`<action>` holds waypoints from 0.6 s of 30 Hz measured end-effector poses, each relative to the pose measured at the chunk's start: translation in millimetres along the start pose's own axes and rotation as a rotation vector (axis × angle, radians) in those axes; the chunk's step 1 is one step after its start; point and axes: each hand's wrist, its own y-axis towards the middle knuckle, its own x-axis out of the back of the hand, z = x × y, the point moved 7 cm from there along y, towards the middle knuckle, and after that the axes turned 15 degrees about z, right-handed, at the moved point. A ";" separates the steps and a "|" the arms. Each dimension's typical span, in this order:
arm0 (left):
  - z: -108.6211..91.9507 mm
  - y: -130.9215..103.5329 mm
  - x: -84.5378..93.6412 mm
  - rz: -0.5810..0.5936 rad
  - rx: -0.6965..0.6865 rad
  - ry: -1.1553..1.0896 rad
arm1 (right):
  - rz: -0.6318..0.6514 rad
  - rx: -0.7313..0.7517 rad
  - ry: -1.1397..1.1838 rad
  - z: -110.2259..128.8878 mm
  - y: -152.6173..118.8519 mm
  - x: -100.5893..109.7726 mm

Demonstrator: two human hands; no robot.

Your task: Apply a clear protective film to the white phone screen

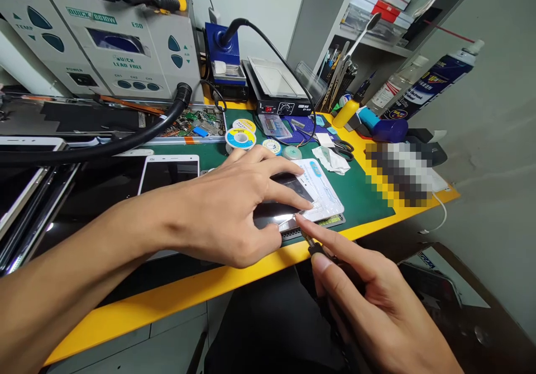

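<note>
A smartphone (288, 187) with a dark screen and a pale border lies near the front edge of the workbench. My left hand (234, 206) reaches across it, fingers spread on its face and thumb at its near side, holding it in place. Under the phone is a white printed card (324, 187), on top of a perforated metal plate (338, 219). My right hand (368, 296) pinches a slim black plug-like piece (317, 249) with a metal tip, close to the phone's near edge. The right index fingertip touches the phone's corner. Much of the black piece is hidden by my fingers.
Several phones, including a white one (171, 159), lie to the left. A hot-air station (121, 67) stands behind, its black hose (142, 148) crossing above them. Solder spools (240, 138), a heating plate (280, 84), scissors (344, 149) and a yellow bottle (345, 111) are further back.
</note>
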 end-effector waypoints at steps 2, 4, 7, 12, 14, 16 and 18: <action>-0.2 0.1 0.3 0.004 -0.006 0.002 | -0.014 0.003 0.004 0.0 -0.6 1.0; 0.1 0.4 0.5 0.007 -0.006 0.006 | -0.017 0.006 0.015 0.1 -0.9 0.8; 0.5 0.6 0.3 0.005 -0.001 0.008 | -0.015 0.005 0.030 -0.4 -0.8 0.5; 0.1 0.5 0.6 -0.002 -0.006 0.007 | -0.024 -0.001 0.057 -1.9 -2.3 -2.3; 0.6 0.7 1.4 0.002 -0.007 0.002 | -0.021 -0.012 0.066 -3.3 -3.6 -4.5; 1.3 1.2 1.3 0.027 -0.013 -0.001 | -0.028 -0.033 0.078 -5.3 -4.9 -4.6; 2.1 1.8 0.8 0.057 -0.018 -0.005 | -0.027 -0.064 0.102 -7.9 -5.2 -3.3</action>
